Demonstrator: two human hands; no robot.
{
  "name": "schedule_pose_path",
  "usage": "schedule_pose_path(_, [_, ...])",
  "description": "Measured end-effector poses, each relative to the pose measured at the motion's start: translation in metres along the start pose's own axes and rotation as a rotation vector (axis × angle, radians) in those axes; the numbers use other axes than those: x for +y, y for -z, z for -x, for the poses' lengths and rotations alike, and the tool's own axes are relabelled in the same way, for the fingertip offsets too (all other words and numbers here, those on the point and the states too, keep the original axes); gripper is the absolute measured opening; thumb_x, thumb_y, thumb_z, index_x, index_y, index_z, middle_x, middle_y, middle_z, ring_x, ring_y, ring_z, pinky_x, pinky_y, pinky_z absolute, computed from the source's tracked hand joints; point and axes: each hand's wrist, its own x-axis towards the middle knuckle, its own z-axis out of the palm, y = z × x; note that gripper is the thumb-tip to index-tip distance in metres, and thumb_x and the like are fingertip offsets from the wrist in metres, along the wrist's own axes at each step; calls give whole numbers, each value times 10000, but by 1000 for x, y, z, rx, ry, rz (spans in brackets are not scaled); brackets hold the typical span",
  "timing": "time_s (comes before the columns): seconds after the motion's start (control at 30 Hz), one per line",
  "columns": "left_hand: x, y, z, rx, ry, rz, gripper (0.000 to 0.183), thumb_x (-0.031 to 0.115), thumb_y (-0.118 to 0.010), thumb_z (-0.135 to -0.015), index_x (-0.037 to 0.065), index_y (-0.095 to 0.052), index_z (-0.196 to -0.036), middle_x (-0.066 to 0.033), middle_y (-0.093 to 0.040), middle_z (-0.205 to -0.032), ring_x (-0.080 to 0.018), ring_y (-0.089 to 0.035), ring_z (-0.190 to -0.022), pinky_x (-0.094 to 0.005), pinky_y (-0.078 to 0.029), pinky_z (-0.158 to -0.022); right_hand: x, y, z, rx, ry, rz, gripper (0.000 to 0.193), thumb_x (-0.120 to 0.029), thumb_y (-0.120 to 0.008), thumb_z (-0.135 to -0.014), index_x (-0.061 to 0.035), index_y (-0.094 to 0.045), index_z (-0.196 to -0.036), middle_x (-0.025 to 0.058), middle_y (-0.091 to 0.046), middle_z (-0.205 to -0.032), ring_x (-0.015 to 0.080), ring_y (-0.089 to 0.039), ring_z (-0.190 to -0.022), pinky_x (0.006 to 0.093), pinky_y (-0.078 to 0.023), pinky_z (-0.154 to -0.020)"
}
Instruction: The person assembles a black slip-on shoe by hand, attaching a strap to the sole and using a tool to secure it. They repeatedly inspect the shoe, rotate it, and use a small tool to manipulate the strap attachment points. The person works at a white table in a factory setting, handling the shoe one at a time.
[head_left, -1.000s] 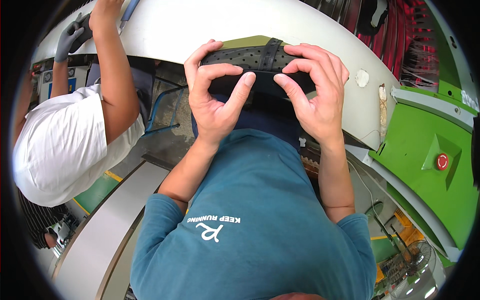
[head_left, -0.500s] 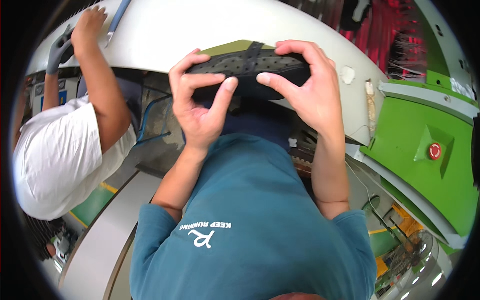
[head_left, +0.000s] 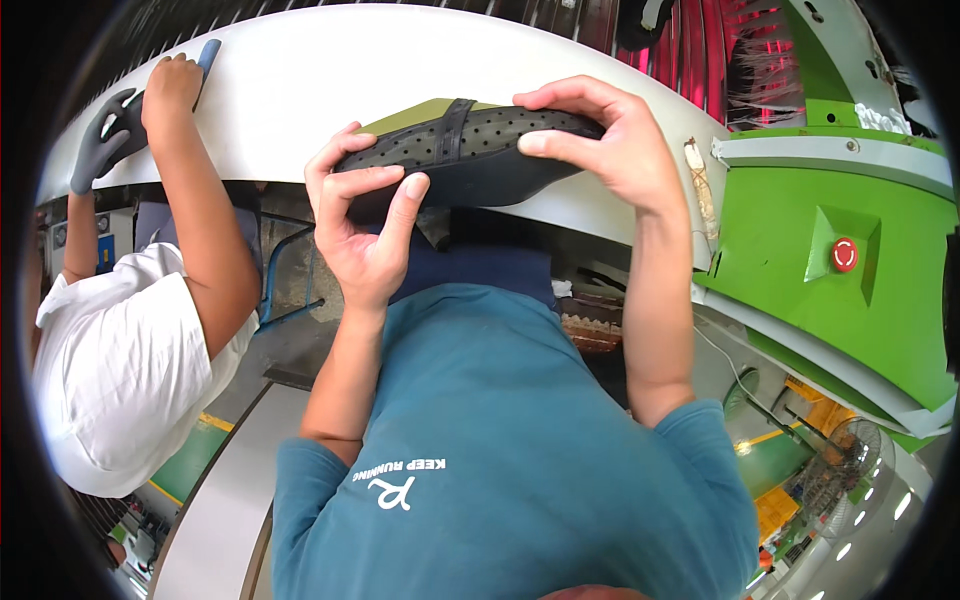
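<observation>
In front of me a black shoe [head_left: 490, 170] is held up on its side between my two hands. It has a dotted side panel and a black strap across it, and an olive-green part [head_left: 415, 115] shows along its upper edge. The shoe's left end is gripped by my left hand [head_left: 362, 235], with the thumb and forefinger along its near side and other fingers behind. At the other end, my right hand [head_left: 635, 150] pinches the shoe, thumb in front and forefinger over the top. Parts of the fingers are hidden behind it.
A long white work surface [head_left: 330, 60] runs behind the shoe. To the right stands a green machine [head_left: 770, 240] with a red button [head_left: 845, 254]; a red-lit area [head_left: 690, 50] glows beyond. At left, a person in a white shirt [head_left: 140, 370], one hand gloved, touches a blue-handled tool [head_left: 208, 58].
The shoe and both hands have shifted left in the view, and the shoe's dotted side shows more fully. The co-worker's bare hand has reached the blue-handled tool.
</observation>
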Motion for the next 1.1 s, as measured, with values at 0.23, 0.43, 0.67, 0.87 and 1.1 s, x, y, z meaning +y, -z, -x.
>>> schedule_pose_path(0.23, [-2,0,-2,-20,-17,13,260,57,-915,-901,82,-721,-1072,-169,-635,-1377,-406,-590,-1440,-500,-465,-1174,19,18,-4,-79,14,-174,374,-68,-909,-897,-26,-770,-1242,151,-800,-1322,218,-748,-1243,376,-572,-1131])
schedule_pose_path(0.43, [-2,3,-5,-32,-21,4,261,57,-922,-892,82,-723,-1059,-160,-640,-1375,-403,-592,-1435,-496,-464,-1174,33,18,-2,-87,114,-302,343,-65,-883,-932,-17,-761,-1249,162,-804,-1309,230,-758,-1240,378,-581,-1129])
schedule_pose_path(0.67, [29,18,-38,-284,-28,-326,302,114,-949,-862,56,-704,-1030,-175,-669,-1370,-414,-590,-1440,-519,-470,-1175,66,18,-9,165,230,-490,289,-201,-771,-1072,2,-732,-1275,168,-812,-1195,242,-792,-1133,407,-630,-1045])
schedule_pose_path(0.87, [74,-28,-95,-628,-295,-465,441,220,-942,-825,47,-741,-1178,-136,-704,-1240,-370,-698,-1139,-459,-569,-994,66,10,-13,752,276,-173,404,-366,-754,-1098,3,-776,-937,27,-746,-788,81,-704,-715,243,-551,-677])
schedule_pose_path(1.1, [68,-88,-108,-988,-336,-506,500,327,-895,-904,61,-725,-1291,-144,-765,-1205,-388,-752,-1046,-441,-604,-915,63,14,-9,789,230,-216,507,-443,-676,-1133,-10,-752,-880,28,-700,-712,91,-665,-658,254,-517,-627])
